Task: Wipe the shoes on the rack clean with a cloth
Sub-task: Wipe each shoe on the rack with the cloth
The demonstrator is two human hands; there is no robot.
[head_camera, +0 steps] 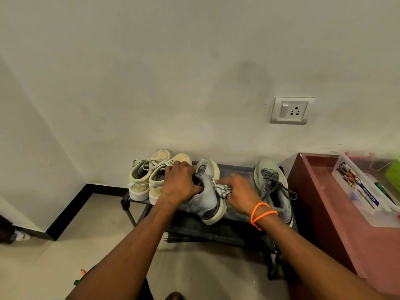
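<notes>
Left hand (180, 182) grips grey shoe (207, 198); right hand (240, 191) seemingly pinches cloth (223, 189) beside cream sneakers (149, 178).

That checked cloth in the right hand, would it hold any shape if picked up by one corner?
Probably not. The cloth lies bunched and creased against the grey shoe, so it looks thin and floppy. It bunches under the right hand, suggesting it is light. It seems unlikely to slip, being soft fabric.

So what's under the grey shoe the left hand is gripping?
The grey shoe lies tilted on the black rack, with the dark shelf visible around it. The shoe and left hand cover the contact area, so anything beneath cannot be seen.
</notes>
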